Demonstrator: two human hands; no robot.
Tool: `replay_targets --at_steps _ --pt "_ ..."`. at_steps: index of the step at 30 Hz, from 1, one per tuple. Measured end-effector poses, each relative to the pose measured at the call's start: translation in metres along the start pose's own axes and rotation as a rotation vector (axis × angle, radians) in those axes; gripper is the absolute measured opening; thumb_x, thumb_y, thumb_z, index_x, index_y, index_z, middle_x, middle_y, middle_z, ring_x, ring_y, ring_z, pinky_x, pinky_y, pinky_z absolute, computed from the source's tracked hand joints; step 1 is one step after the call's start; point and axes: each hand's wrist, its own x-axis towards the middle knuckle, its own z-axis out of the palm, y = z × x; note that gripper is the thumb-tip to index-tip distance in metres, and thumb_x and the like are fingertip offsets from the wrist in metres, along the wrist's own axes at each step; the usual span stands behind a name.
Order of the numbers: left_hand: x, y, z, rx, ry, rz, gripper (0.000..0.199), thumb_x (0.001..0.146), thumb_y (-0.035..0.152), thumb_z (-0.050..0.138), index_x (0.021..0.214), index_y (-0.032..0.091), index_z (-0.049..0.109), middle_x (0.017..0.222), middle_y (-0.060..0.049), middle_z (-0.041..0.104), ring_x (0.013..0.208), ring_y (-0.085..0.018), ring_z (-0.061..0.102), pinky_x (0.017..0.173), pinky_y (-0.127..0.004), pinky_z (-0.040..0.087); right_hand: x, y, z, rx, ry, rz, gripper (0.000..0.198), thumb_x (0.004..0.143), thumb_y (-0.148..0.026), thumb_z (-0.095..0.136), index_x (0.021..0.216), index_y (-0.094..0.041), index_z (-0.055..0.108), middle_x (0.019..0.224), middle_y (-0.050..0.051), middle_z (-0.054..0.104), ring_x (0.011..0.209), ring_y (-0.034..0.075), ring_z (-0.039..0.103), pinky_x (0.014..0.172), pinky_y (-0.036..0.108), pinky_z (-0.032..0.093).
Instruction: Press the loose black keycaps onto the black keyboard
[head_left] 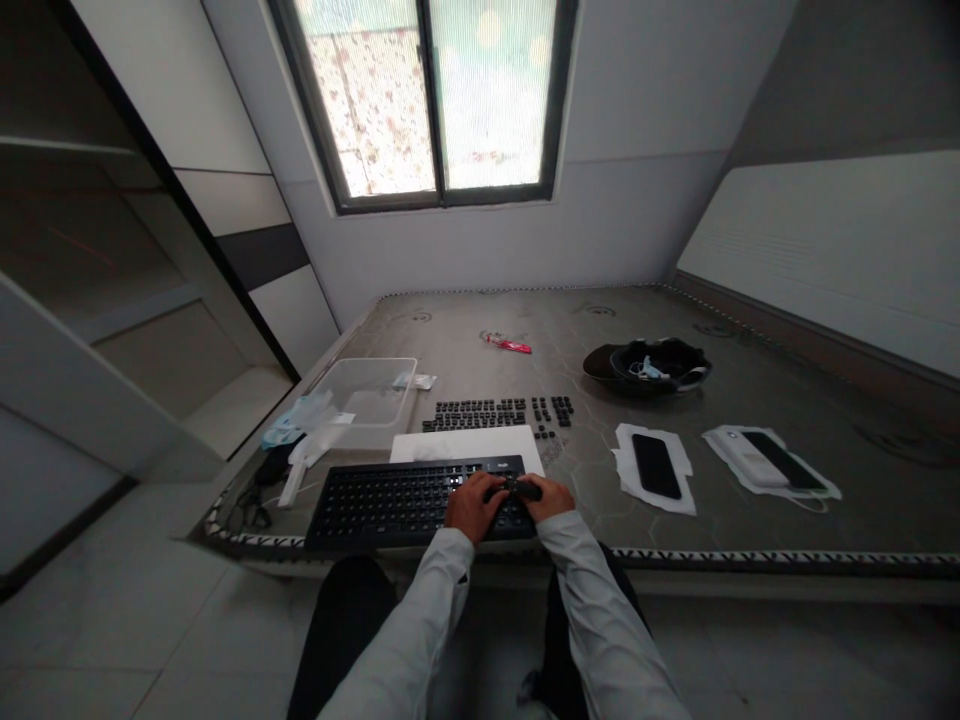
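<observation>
A black keyboard (390,498) lies at the near edge of the mattress, with bare key sockets over much of it. My left hand (472,505) rests over its right part, fingers bent and pressed together near the tip of a dark handheld tool; what they pinch is too small to make out. My right hand (551,497) is closed around that short, dark tool (527,488), whose exact kind does not show. Beyond the keyboard, loose black keycaps (480,412) lie in rows like a keyboard layout. A white sheet or board (529,445) lies partly under the keyboard.
Left of the keycaps stands a clear plastic box (375,375), with crumpled plastic wrapping (311,420) beside it. A red-handled item (514,345) lies farther back. To the right are a dark cap (607,368), a phone (656,466) on white paper, and another phone (784,460) beside a white block.
</observation>
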Motion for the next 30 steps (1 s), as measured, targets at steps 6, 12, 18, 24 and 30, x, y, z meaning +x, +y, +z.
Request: replay_targets --at_steps 6,12,18,24,30 --pt "-0.001 0.002 0.0 0.022 0.005 0.012 0.022 0.089 0.027 0.064 0.111 0.024 0.064 0.092 0.001 0.068 0.085 -0.014 0.065 0.08 -0.025 0.051 0.012 0.016 -0.005 0.026 0.102 0.077 0.023 0.081 -0.038 0.061 0.099 -0.031 0.073 0.096 0.001 0.075 0.089 0.023 0.069 0.076 0.03 0.05" --pt "-0.001 0.006 0.0 0.098 -0.07 0.037 0.015 0.092 0.031 0.059 0.104 0.025 0.067 0.096 -0.001 0.068 0.086 -0.015 0.065 0.077 -0.025 0.051 0.04 0.044 -0.018 -0.032 0.215 0.269 0.041 0.081 -0.056 0.058 0.105 -0.026 0.074 0.093 0.009 0.074 0.087 0.029 0.068 0.071 0.036 0.051" --pt "-0.004 0.007 0.001 0.131 -0.079 0.038 0.015 0.094 0.03 0.054 0.101 0.027 0.067 0.095 -0.001 0.068 0.081 -0.015 0.065 0.072 -0.025 0.049 0.102 0.088 -0.046 -0.123 0.127 0.321 0.048 0.079 -0.064 0.06 0.106 -0.026 0.075 0.092 0.01 0.075 0.09 0.029 0.068 0.072 0.034 0.05" --pt "-0.003 0.011 -0.001 0.156 -0.087 0.019 0.016 0.093 0.027 0.053 0.103 0.029 0.066 0.096 0.0 0.069 0.08 -0.016 0.066 0.07 -0.027 0.048 0.154 0.124 -0.058 -0.274 -0.069 0.365 0.038 0.079 -0.047 0.069 0.11 -0.025 0.074 0.1 0.011 0.074 0.096 0.03 0.068 0.079 0.035 0.05" --pt "-0.006 0.011 0.001 0.197 -0.087 0.001 0.017 0.093 0.026 0.053 0.103 0.03 0.066 0.093 0.0 0.069 0.076 -0.018 0.066 0.066 -0.029 0.047 0.195 0.157 -0.055 -0.341 -0.02 0.522 0.036 0.08 -0.041 0.069 0.109 -0.02 0.074 0.103 0.016 0.072 0.096 0.032 0.067 0.079 0.041 0.052"
